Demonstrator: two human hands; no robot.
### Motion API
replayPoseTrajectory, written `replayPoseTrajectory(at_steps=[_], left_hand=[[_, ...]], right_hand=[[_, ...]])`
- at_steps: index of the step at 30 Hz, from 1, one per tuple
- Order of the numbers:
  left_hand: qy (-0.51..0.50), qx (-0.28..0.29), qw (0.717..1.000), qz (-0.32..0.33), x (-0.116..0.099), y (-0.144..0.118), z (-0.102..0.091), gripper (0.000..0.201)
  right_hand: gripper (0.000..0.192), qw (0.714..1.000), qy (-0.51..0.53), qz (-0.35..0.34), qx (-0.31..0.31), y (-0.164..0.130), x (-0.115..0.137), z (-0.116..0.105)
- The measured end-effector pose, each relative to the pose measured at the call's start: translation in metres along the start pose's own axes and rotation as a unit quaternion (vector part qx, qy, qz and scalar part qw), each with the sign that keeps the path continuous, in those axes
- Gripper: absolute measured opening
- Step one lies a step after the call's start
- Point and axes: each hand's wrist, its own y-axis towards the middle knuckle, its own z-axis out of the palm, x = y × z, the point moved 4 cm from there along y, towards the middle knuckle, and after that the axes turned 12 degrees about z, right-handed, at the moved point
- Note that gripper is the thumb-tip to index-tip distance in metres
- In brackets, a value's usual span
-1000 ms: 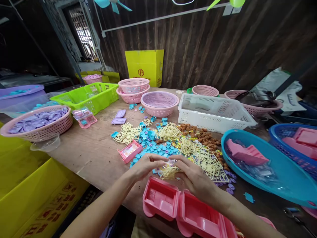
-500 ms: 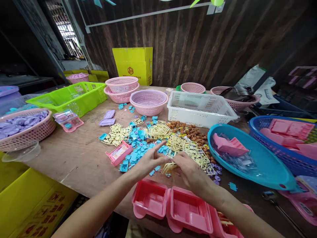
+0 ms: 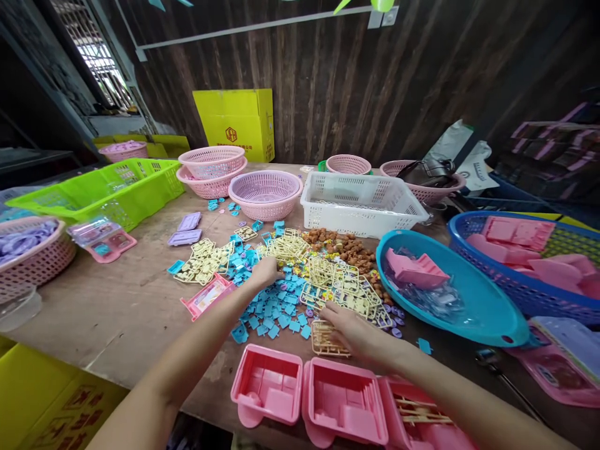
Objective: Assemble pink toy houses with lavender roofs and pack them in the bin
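Observation:
My left hand reaches forward into the heap of small blue pieces and touches it beside a cream sprue; its fingers are hidden behind the knuckles. My right hand lies low on the table, fingers gripping a cream sprue frame that rests on the wood. Just in front of my arms, a row of three open pink trays lines the table's near edge. The rightmost pink tray has cream sticks in it.
Brown bits and more cream sprues litter the middle. A teal oval basin and a blue basket sit right, a white crate and pink baskets behind, a green crate left.
My hands have parted. The left hand went forward into the blue pieces. The right hand lowered the cream sprue onto the table. The view has swung to the right.

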Motion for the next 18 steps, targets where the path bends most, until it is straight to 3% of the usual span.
replayPoseTrajectory(at_steps=[8,13,18], left_hand=[[-0.075,-0.025,0.996,0.029,0.006,-0.006,-0.019,0.018],[-0.096,-0.042,0.99,0.096,-0.004,-0.033,-0.037,0.013],[-0.141,0.023,0.964,0.224,-0.047,-0.072,-0.034,0.005]], right_hand=[[0.036,0.997,-0.03,0.013,0.063,-0.007,-0.003,0.0],[0.024,0.999,0.035,0.013,-0.016,-0.004,0.001,-0.017],[0.021,0.989,0.078,-0.067,-0.111,-0.003,0.025,-0.041]])
